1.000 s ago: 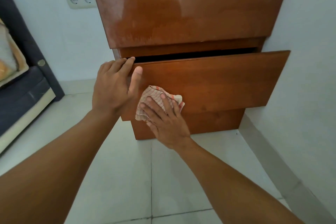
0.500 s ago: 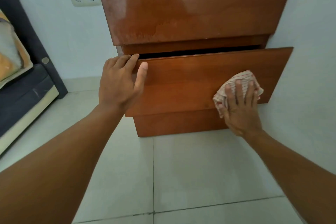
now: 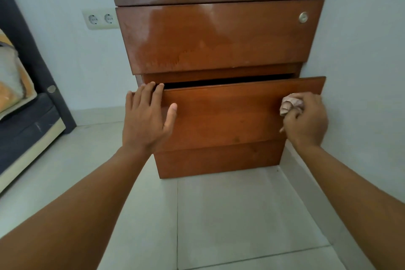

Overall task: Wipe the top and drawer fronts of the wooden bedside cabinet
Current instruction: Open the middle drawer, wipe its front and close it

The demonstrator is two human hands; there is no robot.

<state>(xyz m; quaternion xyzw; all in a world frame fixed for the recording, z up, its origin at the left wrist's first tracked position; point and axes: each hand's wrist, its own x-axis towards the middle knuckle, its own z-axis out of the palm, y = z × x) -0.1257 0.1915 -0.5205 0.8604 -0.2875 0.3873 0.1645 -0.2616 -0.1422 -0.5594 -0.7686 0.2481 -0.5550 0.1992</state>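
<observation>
The wooden bedside cabinet [image 3: 219,37] stood on the tiled floor [image 3: 219,215], backed into the floor's far right corner where two walls met. Its lower drawer [image 3: 230,114] was pulled partly out, with a dark gap above its front. The left hand [image 3: 146,120] rested on that front's upper left corner, fingers [image 3: 151,92] nearly straight with their tips at the top edge and the thumb flat on the wood. The right hand [image 3: 306,120] was at the front's right end, clenched around a bunched, pale striped cloth [image 3: 290,105] that touched the wood.

The cloth looked light and limp. It would probably crumple further in a fist, so spreading it under a flat palm would likely cover more wood. The drawer seemed stiff but free to slide, so wiping pressure could push it in, and bracing it at the top edge looked sensible. The varnish on the upper drawer front [image 3: 214,35] was glossy and hazy in patches, and probably slippery.
</observation>
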